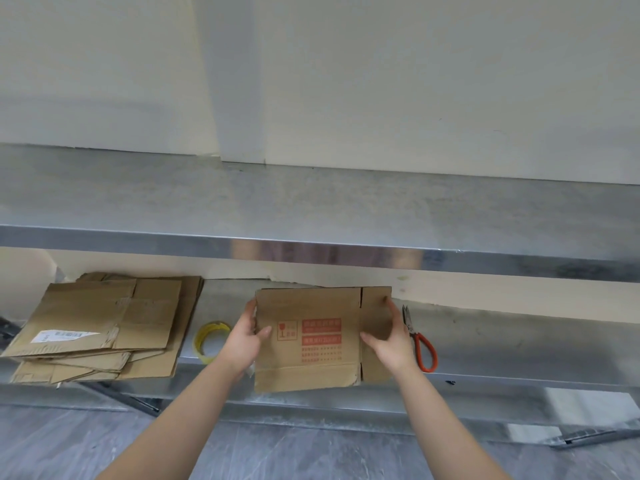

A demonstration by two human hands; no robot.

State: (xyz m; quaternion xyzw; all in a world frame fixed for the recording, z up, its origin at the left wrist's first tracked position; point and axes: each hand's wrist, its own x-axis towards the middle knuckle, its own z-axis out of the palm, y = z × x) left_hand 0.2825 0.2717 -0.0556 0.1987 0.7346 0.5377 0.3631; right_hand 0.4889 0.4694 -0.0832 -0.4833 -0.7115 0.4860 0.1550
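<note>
A flattened brown cardboard box (313, 368) with red printing faces me, held up over the front of the lower metal shelf (502, 344). My left hand (246, 336) grips its left edge, thumb on the front face. My right hand (389, 336) grips its right side, thumb on the front and fingers along the edge. Both forearms reach up from the bottom of the view.
A stack of flattened cartons (104, 327) lies at the shelf's left. A yellow tape roll (209, 337) sits beside my left hand. Red-handled scissors (420, 341) lie just right of my right hand. An upper metal shelf (311, 209) overhangs everything.
</note>
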